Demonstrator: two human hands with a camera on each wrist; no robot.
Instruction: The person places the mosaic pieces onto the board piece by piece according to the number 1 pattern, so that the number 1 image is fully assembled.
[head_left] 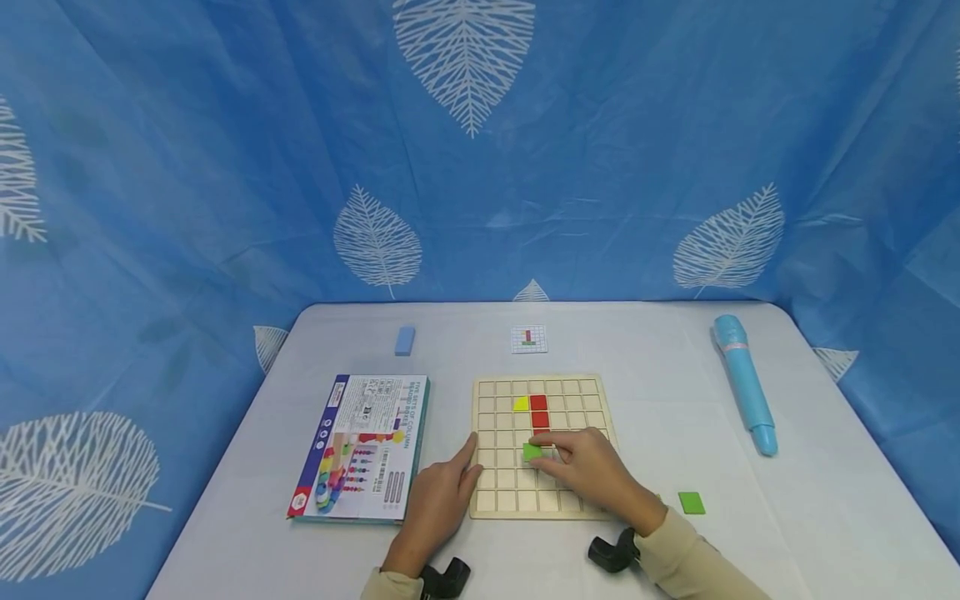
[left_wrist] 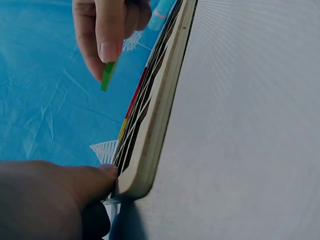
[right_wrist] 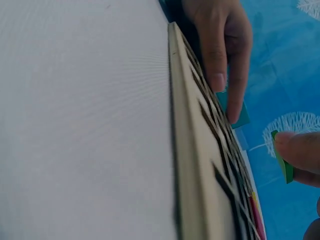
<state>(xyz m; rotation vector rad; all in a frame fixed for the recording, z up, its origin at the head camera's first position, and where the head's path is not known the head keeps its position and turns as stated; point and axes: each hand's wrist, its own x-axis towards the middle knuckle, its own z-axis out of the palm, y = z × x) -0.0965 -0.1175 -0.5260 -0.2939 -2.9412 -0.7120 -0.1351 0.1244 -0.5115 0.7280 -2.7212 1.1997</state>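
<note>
A wooden grid board (head_left: 486, 501) lies on the white table. My right hand (head_left: 596, 471) pinches a green square tile (head_left: 531, 452) between thumb and fingers, held above the middle of the board; the right wrist view shows this tile (right_wrist: 283, 162) tilted and raised over the grid. On the board, a column of red tiles (head_left: 539, 419) runs down, its lower end partly covered by my right fingers, with a yellow piece (head_left: 521, 403) left of its top. My left hand (head_left: 437, 504) rests against the board's left edge, index finger extended and thumb (left_wrist: 100, 175) at the rim.
Behind the board lies a small pattern card (head_left: 529, 339), with a blue block (head_left: 405, 341) farther left. A printed box (head_left: 375, 467) stands left of the board. Right of it are a loose green tile (head_left: 692, 502) and a long light-blue stick-shaped object (head_left: 746, 385).
</note>
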